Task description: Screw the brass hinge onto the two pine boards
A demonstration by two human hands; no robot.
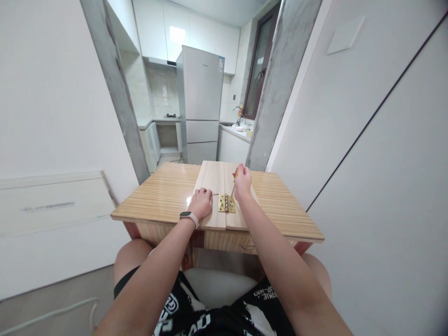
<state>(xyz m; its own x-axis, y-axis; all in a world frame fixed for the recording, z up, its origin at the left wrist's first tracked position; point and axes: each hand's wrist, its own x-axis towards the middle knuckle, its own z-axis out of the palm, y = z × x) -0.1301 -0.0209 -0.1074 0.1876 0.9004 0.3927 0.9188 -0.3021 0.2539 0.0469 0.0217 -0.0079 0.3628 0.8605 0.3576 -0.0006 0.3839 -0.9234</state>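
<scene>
Two pale wooden boards lie side by side on the table, the left board (210, 179) and the right board (229, 173). A brass hinge (227, 204) spans their seam near the front, with screw heads visible in its leaves. My right hand (242, 181) is closed around a screwdriver (236, 174) with a yellow handle; its thin shaft slants down to the hinge's right leaf. Resting on the left board, my left hand (202, 203) has its fingers loosely bent and holds nothing I can see. Beside its fingertips lies a small screw (216, 194).
The boards sit across a striped wood-grain table (168, 191) with a front drawer. Beyond it stand a grey fridge (203, 88) and a sink counter (234, 133). White walls flank both sides. A pale flat carton (52, 210) leans at the left.
</scene>
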